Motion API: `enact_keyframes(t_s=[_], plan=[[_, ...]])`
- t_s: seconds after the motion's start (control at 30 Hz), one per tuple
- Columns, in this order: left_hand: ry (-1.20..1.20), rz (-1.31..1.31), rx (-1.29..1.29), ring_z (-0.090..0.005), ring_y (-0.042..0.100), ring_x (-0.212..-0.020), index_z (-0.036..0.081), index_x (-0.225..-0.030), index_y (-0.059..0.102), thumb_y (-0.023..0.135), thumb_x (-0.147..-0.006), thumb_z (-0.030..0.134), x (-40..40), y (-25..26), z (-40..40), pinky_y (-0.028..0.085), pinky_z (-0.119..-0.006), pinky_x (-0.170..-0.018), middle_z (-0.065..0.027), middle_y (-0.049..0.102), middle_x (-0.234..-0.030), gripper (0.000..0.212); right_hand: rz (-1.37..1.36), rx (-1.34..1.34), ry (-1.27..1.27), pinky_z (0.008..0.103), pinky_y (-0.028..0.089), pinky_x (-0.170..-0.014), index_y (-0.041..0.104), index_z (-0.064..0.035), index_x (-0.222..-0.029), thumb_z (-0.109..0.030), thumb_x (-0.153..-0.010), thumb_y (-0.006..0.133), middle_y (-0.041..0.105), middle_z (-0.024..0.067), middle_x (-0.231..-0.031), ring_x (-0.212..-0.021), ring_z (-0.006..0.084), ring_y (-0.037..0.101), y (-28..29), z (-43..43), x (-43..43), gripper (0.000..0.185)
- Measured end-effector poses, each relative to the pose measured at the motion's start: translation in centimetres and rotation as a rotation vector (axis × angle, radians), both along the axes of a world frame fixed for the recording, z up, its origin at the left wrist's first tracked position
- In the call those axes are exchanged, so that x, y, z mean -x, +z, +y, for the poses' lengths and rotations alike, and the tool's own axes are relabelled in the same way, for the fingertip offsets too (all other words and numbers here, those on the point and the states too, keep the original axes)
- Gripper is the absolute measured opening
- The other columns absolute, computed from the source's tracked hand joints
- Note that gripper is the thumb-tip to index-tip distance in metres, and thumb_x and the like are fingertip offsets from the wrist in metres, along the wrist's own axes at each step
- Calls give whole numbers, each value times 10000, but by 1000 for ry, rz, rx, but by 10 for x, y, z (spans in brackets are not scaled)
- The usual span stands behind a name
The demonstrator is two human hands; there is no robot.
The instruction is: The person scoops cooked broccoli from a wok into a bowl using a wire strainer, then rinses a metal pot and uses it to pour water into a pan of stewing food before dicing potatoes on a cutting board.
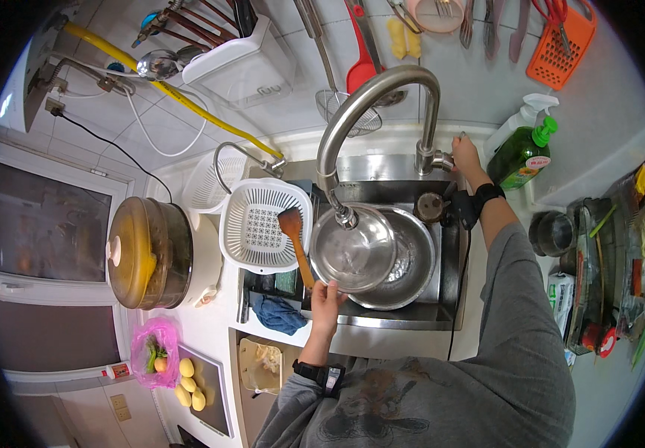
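My left hand (327, 311) grips the near rim of a shiny metal bowl (350, 252), tilted under the spout of the steel faucet (375, 89). Below it, a larger metal basin (420, 274) sits in the stainless steel sink (395, 320). My right hand (464, 152) is closed around the faucet's lever at the right of its base. A wooden spatula (298, 246) lies across the edge of a white plastic colander (244, 255), its handle end close to my left hand. Whether water runs from the spout is hard to tell.
A blue cloth (278, 315) lies by the sink's left front corner. Left stands a steamer (148, 252). A green pump bottle (521, 159) and a white spray bottle (515, 120) stand right of the faucet. A black cable (459, 297) hangs over the sink's right front edge.
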State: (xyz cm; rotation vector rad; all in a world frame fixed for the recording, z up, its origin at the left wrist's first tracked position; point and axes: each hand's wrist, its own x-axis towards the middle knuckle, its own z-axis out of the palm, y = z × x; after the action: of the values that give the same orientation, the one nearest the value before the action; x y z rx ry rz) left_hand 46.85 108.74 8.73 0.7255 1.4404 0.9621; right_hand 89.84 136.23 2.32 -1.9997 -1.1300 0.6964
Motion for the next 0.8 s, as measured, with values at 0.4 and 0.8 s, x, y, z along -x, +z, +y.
enact_keyframes(t_s=[0.4, 0.8], plan=[[45, -343, 324, -211, 628, -964, 36, -1004, 541, 526, -977, 204, -11, -24, -10, 553, -368, -878, -90, 622, -1000, 171, -41, -20, -21, 443, 547, -457, 535, 77, -981, -308, -954, 437, 635, 251, -776, -630, 376, 654, 7, -4, 2, 398], [15, -205, 274, -145, 595, -911, 42, -1087, 554, 519, -983, 224, 6, -31, -13, 536, -328, -885, -31, 589, -959, 212, -75, -60, 31, 438, 541, -475, 515, 86, -933, -307, -957, 409, 610, 237, -737, -600, 359, 640, 7, -7, 3, 408]])
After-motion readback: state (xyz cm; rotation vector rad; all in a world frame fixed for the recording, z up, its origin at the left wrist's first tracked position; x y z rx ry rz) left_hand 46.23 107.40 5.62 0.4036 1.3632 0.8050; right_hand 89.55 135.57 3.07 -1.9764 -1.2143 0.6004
